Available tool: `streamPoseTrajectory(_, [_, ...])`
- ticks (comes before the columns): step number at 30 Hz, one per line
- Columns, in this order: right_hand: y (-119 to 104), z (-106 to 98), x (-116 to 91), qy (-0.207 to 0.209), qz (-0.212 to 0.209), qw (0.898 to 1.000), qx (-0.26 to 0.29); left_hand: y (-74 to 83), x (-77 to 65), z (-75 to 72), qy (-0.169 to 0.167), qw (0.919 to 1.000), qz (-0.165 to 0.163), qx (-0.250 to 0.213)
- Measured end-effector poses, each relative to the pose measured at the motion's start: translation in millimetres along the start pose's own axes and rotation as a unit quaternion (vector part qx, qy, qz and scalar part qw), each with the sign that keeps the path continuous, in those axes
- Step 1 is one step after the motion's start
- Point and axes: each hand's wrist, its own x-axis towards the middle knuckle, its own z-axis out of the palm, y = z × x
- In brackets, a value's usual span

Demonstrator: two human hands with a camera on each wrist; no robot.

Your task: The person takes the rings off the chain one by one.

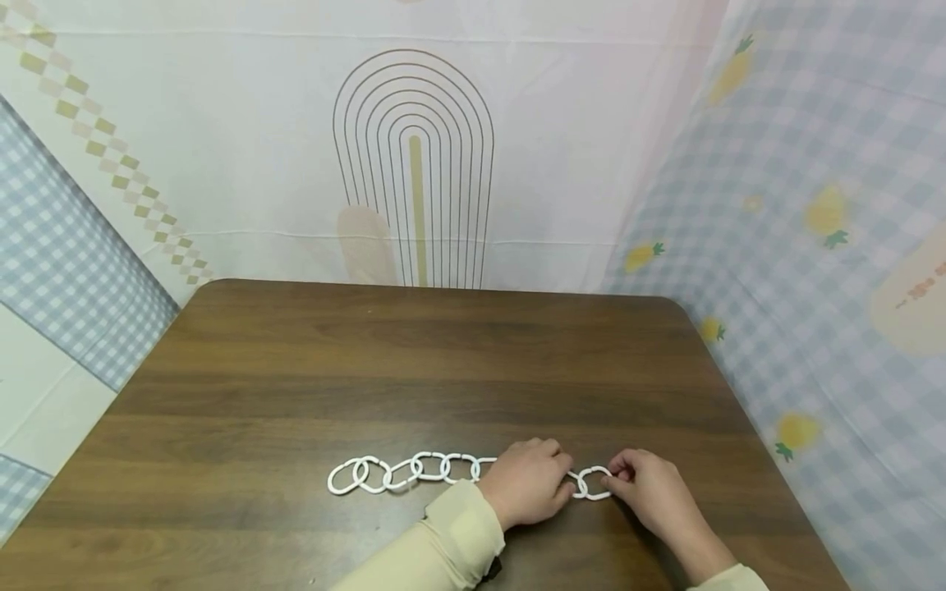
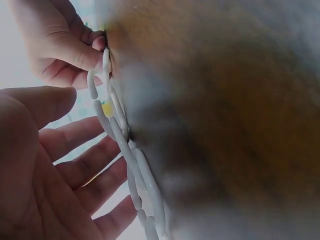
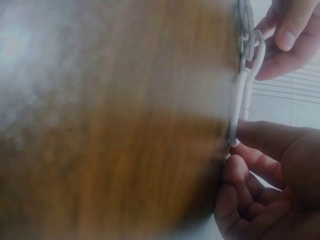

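Note:
A chain of white plastic links [image 1: 445, 469] lies in a row along the table's near side, several links joined end to end. My left hand [image 1: 528, 483] is over the chain's right part and hides some links. In the left wrist view its fingers [image 2: 82, 167] are spread along the chain with the thumb held apart. At the right end, my right hand [image 1: 656, 490] pinches the last link [image 3: 237, 110] between thumb and fingers. That link hooks through its neighbour, as the right wrist view shows, close against the tabletop.
The brown wooden table [image 1: 414, 353] has rounded far corners. Behind it hangs a pale cloth [image 1: 259, 148] with an arch pattern. A checked cloth [image 1: 783, 263] with pineapples hangs at the right, near the table edge. Cream sleeves [image 1: 436, 542] cover both forearms.

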Motion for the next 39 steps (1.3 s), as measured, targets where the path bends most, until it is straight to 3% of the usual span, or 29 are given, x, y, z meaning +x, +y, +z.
streamPoseTrajectory(12, [-2,-1,-1,0.003,-0.005,1.000,-0.002,5.0,4.4,3.8,0.001,0.9988,-0.022,0.044])
streamPoseTrajectory(25, [-1,-1,0,0.001,-0.007,1.000,0.000,9.1,14.2,9.2,-0.017,0.9966,-0.063,0.050])
streamPoseTrajectory(39, [-2,0,-2,0.006,-0.014,1.000,-0.001,12.7,17.0,7.7,-0.005,0.9939,-0.072,0.083])
